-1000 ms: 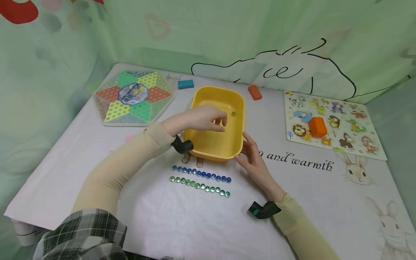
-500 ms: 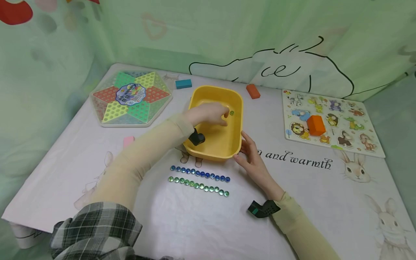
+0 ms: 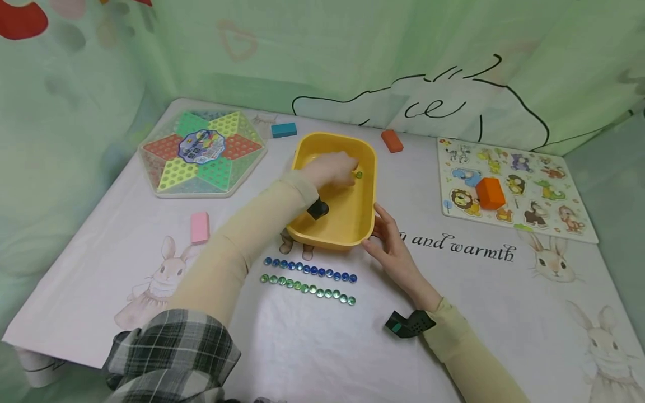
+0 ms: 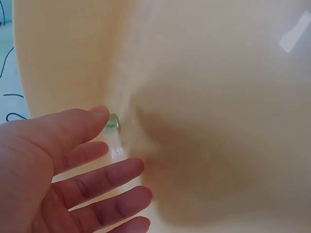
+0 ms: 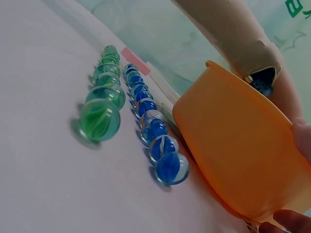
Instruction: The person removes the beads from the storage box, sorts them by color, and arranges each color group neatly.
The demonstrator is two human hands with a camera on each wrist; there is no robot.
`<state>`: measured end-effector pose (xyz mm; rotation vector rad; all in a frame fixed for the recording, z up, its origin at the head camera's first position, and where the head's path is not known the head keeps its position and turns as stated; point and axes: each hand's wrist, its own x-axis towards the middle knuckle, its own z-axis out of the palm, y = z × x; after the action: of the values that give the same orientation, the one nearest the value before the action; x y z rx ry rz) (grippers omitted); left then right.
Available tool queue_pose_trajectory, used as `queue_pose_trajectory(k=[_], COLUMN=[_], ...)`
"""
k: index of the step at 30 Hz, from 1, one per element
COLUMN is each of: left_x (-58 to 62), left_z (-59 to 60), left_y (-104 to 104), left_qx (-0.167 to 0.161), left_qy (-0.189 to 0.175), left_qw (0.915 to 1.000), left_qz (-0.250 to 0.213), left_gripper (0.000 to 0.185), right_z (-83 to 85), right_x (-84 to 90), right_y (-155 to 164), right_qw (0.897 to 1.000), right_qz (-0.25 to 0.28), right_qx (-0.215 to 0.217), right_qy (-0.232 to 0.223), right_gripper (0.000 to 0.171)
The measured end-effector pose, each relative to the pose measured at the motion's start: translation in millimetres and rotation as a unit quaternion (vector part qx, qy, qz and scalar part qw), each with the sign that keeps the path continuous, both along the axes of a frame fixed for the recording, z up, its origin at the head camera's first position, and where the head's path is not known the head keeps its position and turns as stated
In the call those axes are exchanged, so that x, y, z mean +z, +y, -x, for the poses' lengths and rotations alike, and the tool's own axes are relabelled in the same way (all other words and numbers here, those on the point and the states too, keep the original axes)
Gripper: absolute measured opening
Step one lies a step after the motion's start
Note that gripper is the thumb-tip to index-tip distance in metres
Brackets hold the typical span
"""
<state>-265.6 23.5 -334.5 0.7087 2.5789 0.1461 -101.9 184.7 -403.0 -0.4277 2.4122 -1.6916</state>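
Checkers board [image 3: 202,152], animal puzzle [image 3: 514,190], perhaps erasers.

A table [image 3: 302,347] covered with a pale printed cloth fills the lower part of the head view. The cloth [image 3: 504,291] carries rabbit drawings at the left and right edges and the printed words "and warmth" right of centre. Behind the table hangs a light green curtain [image 3: 353,50], continuing around the left and right sides. A large black line drawing [image 3: 453,95] runs across the curtain behind the table. A red patch [image 3: 22,17] shows at the upper left corner. Lighting is even and soft.
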Motion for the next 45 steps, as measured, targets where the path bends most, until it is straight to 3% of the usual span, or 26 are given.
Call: queue_pose_trajectory(k=[8,17,32,38,45], left_x=[-6.6,-7.8,-7.7,1.4,15.5], left_z=[-1.1,-3.4,-20.4,-30.1,-47.8], left_y=[6,4,14,9,-4], left_qx=[-0.023,-0.028,-0.071,-0.07,-0.102], left_qy=[0.033,0.069,0.072,0.05,0.031], left_qw=[0.9992,0.9972,0.9949,0.9962,0.9938], left_qz=[-0.007,-0.001,-0.006,0.005,-0.034], left_gripper=[0.031,0.013,0.016,0.01,0.019], right_z=[1.2,0.9,0.7,0.0,-0.2], right_x=[0.2,1.4,1.1,1.6,1.2], right_y=[-1,0,-1,-2,0], right_qw=[1.0,1.0,1.0,1.0,1.0], right_qz=[-0.003,-0.007,-0.004,-0.014,-0.014], right_qx=[0.005,0.001,0.001,-0.002,-0.001], right_qy=[0.001,0.0,-0.004,-0.008,-0.004], right_gripper=[0.073,0.073,0.073,0.073,0.072])
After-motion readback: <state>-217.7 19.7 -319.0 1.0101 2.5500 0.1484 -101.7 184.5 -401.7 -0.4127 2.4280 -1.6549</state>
